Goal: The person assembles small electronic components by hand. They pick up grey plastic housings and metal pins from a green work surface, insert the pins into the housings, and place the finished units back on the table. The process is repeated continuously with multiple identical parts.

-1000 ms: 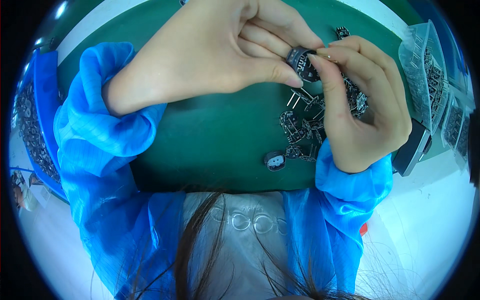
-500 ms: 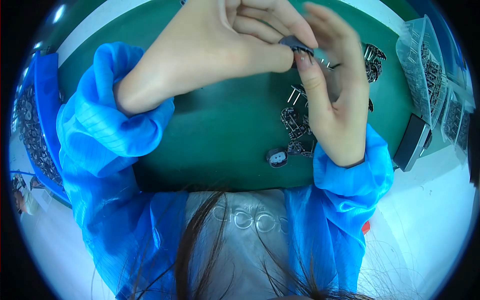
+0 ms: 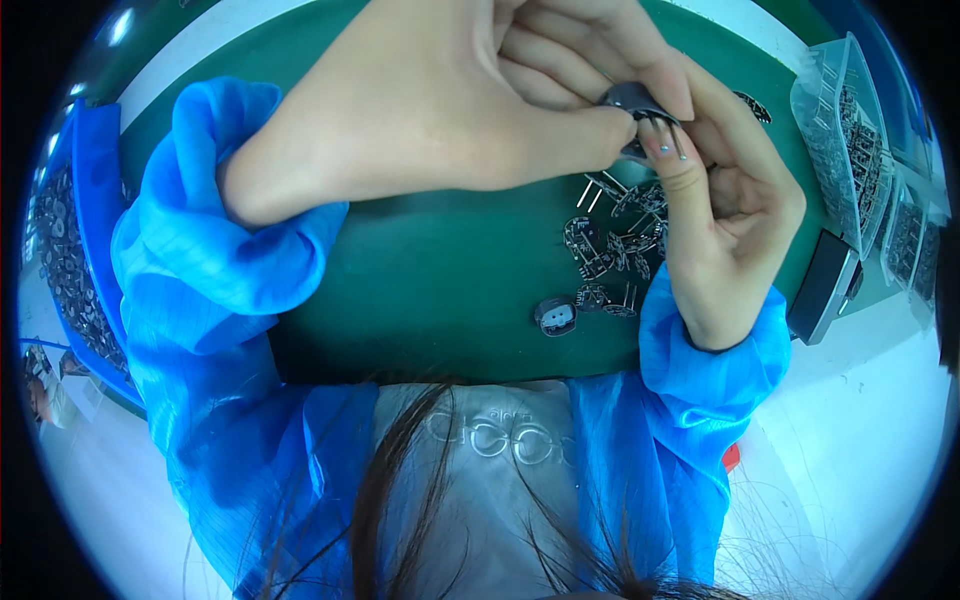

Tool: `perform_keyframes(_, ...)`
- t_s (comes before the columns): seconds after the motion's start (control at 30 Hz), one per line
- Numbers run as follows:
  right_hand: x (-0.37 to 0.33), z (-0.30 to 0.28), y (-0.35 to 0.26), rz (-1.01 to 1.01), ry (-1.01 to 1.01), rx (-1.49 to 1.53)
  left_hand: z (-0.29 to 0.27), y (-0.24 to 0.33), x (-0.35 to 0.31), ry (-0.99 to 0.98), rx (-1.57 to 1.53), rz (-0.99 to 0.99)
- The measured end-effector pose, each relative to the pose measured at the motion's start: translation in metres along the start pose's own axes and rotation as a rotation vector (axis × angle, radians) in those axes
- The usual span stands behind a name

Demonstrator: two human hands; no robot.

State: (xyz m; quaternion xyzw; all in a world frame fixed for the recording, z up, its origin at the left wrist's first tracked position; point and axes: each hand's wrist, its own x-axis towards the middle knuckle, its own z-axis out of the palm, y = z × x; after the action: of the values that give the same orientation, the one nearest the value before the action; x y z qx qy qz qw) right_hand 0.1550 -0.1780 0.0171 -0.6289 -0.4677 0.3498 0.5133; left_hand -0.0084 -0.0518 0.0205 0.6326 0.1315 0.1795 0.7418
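Up over the far right of the table, both hands meet at a small dark grey plastic housing (image 3: 634, 98) with thin metal pins sticking out of it. My left hand (image 3: 520, 105) pinches its near edge between thumb and fingers. My right hand (image 3: 725, 190) is closed on the other side, its thumb pressed against the pins. The fingers partly hide the housing. Below my right hand lie several small dark circuit boards with pins (image 3: 590, 250). A similar grey housing (image 3: 555, 317) rests by itself near the table's front edge.
The green table mat (image 3: 440, 280) spreads beneath my arms. At the left edge is a blue bin (image 3: 95, 190) full of small dark parts. Clear plastic boxes (image 3: 845, 140) of pinned boards stand at the right, with a black rectangular object (image 3: 825, 285) beside them.
Both hands have moved a little right and nearer with the housing between them. My right hand's fingers have closed in around it, and more of the boards on the mat show.
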Motion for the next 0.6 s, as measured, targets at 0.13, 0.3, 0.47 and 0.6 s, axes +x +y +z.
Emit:
perform_keyframes(0.13,0.003,-0.005,0.005,-0.088,-0.132,0.046,-0.001,-0.023,-0.003,0.030,-0.146,0.133)
perform_keyframes(0.3,0.004,-0.006,0.006,-0.054,-0.044,0.001,0.000,-0.011,0.001,0.029,-0.171,0.037)
perform_keyframes(0.47,0.002,-0.007,-0.001,-0.076,0.010,-0.043,-0.005,-0.033,0.001,0.075,-0.195,0.127)
perform_keyframes(0.6,0.001,-0.006,-0.006,-0.089,0.014,-0.081,0.000,-0.033,0.001,0.166,0.092,0.199)
